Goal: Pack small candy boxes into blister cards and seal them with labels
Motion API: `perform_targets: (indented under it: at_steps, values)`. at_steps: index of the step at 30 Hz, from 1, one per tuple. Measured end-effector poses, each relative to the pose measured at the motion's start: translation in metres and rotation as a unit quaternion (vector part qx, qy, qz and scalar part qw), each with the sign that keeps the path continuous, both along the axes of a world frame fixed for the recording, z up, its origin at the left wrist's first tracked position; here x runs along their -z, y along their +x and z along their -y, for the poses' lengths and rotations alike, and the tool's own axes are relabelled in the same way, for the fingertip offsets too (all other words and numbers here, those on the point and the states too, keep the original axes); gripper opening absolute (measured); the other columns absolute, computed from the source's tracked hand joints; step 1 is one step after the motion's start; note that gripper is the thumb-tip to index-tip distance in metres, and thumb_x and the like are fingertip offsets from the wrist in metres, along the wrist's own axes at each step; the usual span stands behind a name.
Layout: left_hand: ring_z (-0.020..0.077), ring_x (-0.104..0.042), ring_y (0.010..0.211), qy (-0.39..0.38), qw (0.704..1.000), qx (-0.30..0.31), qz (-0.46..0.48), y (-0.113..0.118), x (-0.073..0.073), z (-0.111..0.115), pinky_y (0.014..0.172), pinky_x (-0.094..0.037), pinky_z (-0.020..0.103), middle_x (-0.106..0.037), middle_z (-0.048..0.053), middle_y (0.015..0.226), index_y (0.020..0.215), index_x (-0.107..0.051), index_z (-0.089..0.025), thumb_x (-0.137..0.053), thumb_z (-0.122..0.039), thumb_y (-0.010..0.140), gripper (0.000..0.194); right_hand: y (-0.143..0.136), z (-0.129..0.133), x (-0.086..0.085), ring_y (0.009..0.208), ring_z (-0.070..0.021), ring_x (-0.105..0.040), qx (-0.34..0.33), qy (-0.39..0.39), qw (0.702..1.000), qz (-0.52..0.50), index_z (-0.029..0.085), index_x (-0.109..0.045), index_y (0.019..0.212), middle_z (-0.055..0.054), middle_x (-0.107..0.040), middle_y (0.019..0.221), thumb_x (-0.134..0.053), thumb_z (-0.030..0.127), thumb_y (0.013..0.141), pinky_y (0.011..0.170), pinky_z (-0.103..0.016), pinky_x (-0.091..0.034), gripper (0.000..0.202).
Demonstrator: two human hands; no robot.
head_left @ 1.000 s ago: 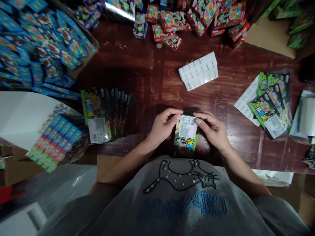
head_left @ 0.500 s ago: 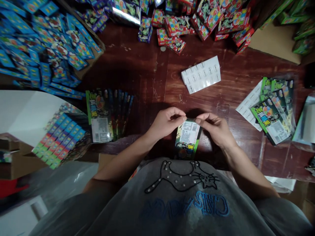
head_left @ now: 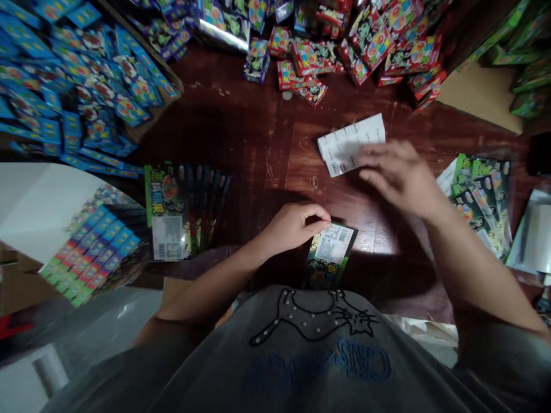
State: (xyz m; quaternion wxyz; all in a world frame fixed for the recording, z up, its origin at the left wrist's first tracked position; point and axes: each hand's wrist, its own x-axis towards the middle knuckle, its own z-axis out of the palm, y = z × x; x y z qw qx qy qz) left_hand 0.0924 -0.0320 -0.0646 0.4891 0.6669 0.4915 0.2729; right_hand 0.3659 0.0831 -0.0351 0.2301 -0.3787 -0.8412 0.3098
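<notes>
A dark green-edged packet (head_left: pixel 330 244) with a white label lies near the table's front edge, close to the grey shirt. Thumb and fingers of my left hand (head_left: pixel 299 228) pinch its upper left corner. Farther out, my right hand (head_left: pixel 398 175) is raised, slightly blurred, with thumb and fingers apart and nothing visibly held. Its fingertips overlap the right part of a white sticker sheet (head_left: pixel 344 150) printed with rows of round marks; whether they touch it I cannot tell.
A fanned stack of dark packets (head_left: pixel 167 212) lies left, beside a stack of colourful small boxes (head_left: pixel 92 252). More dark packets (head_left: pixel 495 189) lie right. Blue boxes (head_left: pixel 103 86) fill the back left; red boxes (head_left: pixel 312 56) are at the back, green ones (head_left: pixel 525 63) back right.
My right hand has let go of the packet and moved up and right to the sticker sheet, its fingers opening. My left hand still pinches the packet, which is now slightly tilted.
</notes>
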Motion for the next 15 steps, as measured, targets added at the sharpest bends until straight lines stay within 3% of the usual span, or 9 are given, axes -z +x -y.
perform_targets:
  at_steps: [3,5,7,11,15]
  values:
    - [0.0255,-0.071,0.123,0.151,0.981,0.001,-0.122,0.010,-0.009,-0.028,0.112,-0.054,0.046,-0.077,0.007,0.138,0.105,-0.079,-0.024,-0.074,-0.030,0.102,0.008,-0.010,-0.089,0.000,0.141,-0.0382,-0.061,-0.076,0.119,0.986,0.092,0.025,-0.072,0.146,-0.012,-0.068,0.153,-0.065,0.049,0.103,0.123,-0.061,-0.043,0.050]
    - [0.0291,-0.065,0.129,0.202,0.961,-0.020,-0.189,0.018,-0.011,-0.050,0.114,-0.050,0.050,-0.073,0.006,0.147,0.111,-0.079,-0.024,-0.070,-0.030,0.105,0.012,-0.021,-0.135,0.005,0.137,-0.0365,-0.063,-0.146,0.120,0.971,0.148,0.022,-0.070,0.149,-0.012,-0.071,0.149,-0.068,0.049,0.099,0.120,-0.058,-0.043,0.057]
    - [0.0315,-0.062,0.127,0.209,0.949,-0.025,-0.233,0.026,-0.008,-0.069,0.110,-0.050,0.053,-0.073,0.005,0.147,0.113,-0.079,-0.024,-0.067,-0.027,0.107,0.015,-0.030,-0.164,0.013,0.125,-0.0317,-0.069,-0.201,0.089,0.963,0.153,0.026,-0.077,0.140,-0.007,-0.079,0.134,-0.074,0.052,0.095,0.118,-0.055,-0.044,0.052]
    - [0.0338,-0.058,0.124,0.195,0.943,-0.022,-0.270,0.032,0.008,-0.092,0.104,-0.050,0.054,-0.074,0.002,0.147,0.111,-0.081,-0.025,-0.062,-0.026,0.108,0.019,-0.036,-0.179,0.025,0.102,-0.0245,-0.074,-0.250,0.049,0.960,0.115,0.036,-0.085,0.108,0.003,-0.083,0.101,-0.071,0.060,0.096,0.114,-0.051,-0.049,0.030]
    - [0.0340,-0.056,0.122,0.189,0.945,-0.033,-0.265,0.032,0.015,-0.097,0.104,-0.047,0.056,-0.075,0.003,0.145,0.114,-0.081,-0.025,-0.059,-0.028,0.109,0.023,-0.029,-0.152,0.009,0.102,-0.0247,-0.072,-0.235,0.069,0.961,0.130,0.031,-0.084,0.096,0.000,-0.080,0.092,-0.063,0.060,0.102,0.111,-0.050,-0.047,0.036]
